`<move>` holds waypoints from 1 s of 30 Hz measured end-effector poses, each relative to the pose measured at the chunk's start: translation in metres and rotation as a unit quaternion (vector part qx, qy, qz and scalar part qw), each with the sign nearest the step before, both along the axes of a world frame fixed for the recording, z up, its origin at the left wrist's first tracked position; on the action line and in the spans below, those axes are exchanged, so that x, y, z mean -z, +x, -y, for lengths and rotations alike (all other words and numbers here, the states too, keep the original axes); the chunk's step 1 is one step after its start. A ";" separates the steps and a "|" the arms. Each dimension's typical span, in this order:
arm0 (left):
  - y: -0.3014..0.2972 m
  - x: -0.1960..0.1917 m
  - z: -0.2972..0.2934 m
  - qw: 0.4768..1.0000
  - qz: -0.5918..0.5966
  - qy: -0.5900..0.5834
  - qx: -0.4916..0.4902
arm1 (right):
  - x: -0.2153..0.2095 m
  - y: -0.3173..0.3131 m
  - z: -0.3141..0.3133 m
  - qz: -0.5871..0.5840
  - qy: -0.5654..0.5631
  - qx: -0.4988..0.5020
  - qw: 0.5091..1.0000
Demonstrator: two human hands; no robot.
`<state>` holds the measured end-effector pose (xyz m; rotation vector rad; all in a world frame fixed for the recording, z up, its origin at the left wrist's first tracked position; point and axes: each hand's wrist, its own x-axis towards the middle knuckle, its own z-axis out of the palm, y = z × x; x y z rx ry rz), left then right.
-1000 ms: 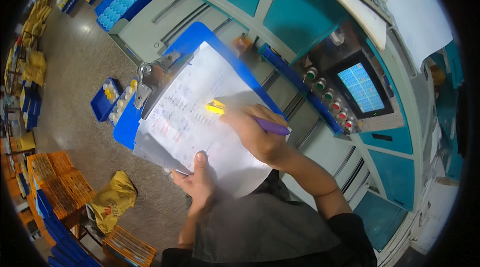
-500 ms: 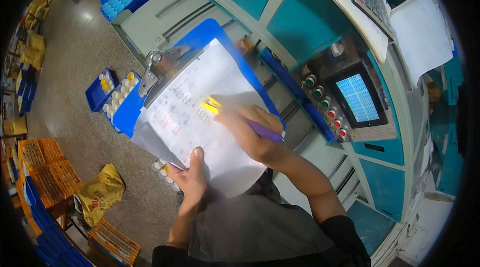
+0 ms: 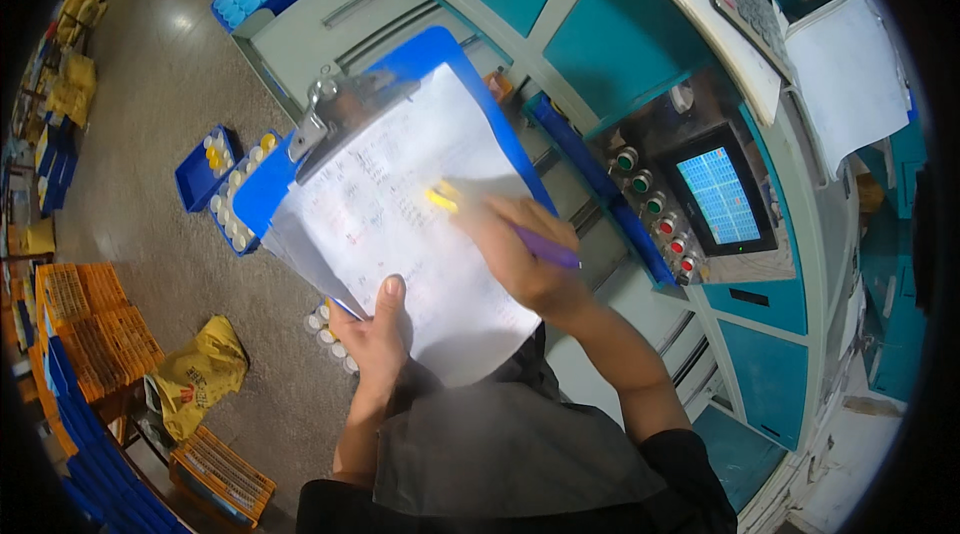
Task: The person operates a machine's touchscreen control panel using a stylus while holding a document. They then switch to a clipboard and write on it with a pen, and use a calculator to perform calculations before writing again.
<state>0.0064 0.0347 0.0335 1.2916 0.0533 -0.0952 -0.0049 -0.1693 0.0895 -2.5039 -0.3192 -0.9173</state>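
Observation:
A blue clipboard (image 3: pixel 440 46) with a metal clip (image 3: pixel 318 116) is held in front of me, tilted. Handwritten paper sheets (image 3: pixel 440 294) lie under the clip. My left hand (image 3: pixel 378 339) grips the lower left edge, thumb on top of the paper and the other fingers mostly hidden beneath. My right hand (image 3: pixel 515 244) is closed around a purple pen (image 3: pixel 547 248) over the middle of the sheet. Something yellow (image 3: pixel 441 197), seemingly the pen's front end, shows blurred at the fingertips. Whether it touches the paper, I cannot tell.
To the right stands a teal and grey machine with round buttons (image 3: pixel 655 204) and a lit screen (image 3: pixel 718 196). Blue trays of round white and yellow pieces (image 3: pixel 232 196) sit at left. Orange racks (image 3: pixel 95 319) and a yellow sack (image 3: pixel 205 374) are lower left.
My right hand has moved slightly right with the pen, and the yellow end has shifted right and up on the sheet. The left hand keeps its hold on the clipboard.

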 end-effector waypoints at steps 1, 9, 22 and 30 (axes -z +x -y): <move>0.001 -0.001 -0.001 1.000 -0.011 -0.003 0.005 | 0.003 0.002 0.001 0.010 0.013 -0.008 1.000; 0.010 -0.009 -0.007 0.997 -0.050 -0.047 0.022 | -0.002 -0.010 0.025 0.017 0.275 -0.060 0.960; 0.006 -0.010 0.000 0.998 -0.051 -0.043 0.019 | 0.008 0.040 -0.016 -0.069 0.411 -0.054 0.907; 0.009 -0.003 0.004 0.999 -0.033 -0.037 0.018 | 0.023 0.046 -0.009 -0.069 0.394 -0.013 0.916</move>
